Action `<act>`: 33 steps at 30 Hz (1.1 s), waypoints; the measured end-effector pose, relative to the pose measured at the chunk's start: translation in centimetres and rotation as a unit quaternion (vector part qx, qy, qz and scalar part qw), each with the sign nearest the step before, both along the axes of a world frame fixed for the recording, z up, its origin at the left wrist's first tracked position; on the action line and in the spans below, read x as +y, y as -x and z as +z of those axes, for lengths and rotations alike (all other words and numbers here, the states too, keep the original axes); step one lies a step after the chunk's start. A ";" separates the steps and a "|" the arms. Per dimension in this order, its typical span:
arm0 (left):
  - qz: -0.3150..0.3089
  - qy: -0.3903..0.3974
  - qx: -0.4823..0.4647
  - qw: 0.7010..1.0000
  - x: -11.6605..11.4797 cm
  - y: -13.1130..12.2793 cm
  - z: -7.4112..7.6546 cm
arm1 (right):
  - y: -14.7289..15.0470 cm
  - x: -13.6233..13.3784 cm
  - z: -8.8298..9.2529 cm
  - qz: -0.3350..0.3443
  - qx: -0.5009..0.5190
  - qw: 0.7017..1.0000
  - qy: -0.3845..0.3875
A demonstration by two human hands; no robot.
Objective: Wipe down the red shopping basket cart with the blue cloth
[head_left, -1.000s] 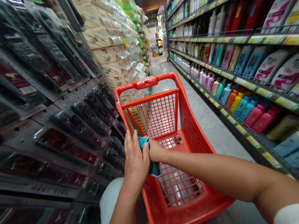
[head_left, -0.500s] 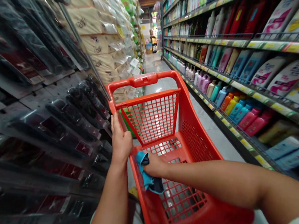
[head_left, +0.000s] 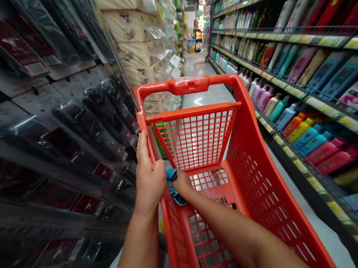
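Note:
A red plastic shopping cart (head_left: 245, 181) with grid-like walls fills the middle of the view. My left hand (head_left: 150, 176) grips its left side rim, the fingers lying fairly straight along the outside. Inside the basket, my right hand (head_left: 182, 183) is closed on a blue cloth (head_left: 176, 198) with dark parts, pressed against the inner left wall near the rim. My right fingers are mostly hidden by the cloth and the wall. The cart's handle (head_left: 191, 84) lies at the far end, above the hinged grid flap (head_left: 198, 134).
Packaged dark goods (head_left: 67, 137) hang on a rack close on the left. Stacked beige packs (head_left: 129, 28) stand beyond them. Shelves of colourful bottles (head_left: 312, 137) line the right side. A tiled aisle floor (head_left: 196, 62) runs ahead past the handle.
My right hand has moved the cloth along the left wall, farther toward the handle and closer to my left hand. The left hand keeps its hold; the view has shifted slightly.

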State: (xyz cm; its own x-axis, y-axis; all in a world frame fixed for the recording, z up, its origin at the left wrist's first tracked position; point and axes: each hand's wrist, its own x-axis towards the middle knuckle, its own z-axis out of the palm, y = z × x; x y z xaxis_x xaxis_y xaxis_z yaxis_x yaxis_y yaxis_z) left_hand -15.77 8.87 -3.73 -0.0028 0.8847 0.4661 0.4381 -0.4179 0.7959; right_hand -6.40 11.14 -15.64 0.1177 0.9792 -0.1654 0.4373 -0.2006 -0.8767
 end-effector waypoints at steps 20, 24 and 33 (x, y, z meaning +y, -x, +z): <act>0.004 0.046 -0.037 0.998 -0.7 -0.7 0.5 | -3.1 3.2 7.4 -0.096 -0.098 0.934 -0.331; 0.002 0.054 -0.059 0.997 -0.6 -0.9 0.8 | -3.2 1.6 -0.3 -0.038 -0.182 0.947 -0.261; 0.005 0.083 -0.087 0.993 -0.6 -1.1 1.2 | -10.0 4.6 5.0 -0.341 -0.119 0.843 -0.398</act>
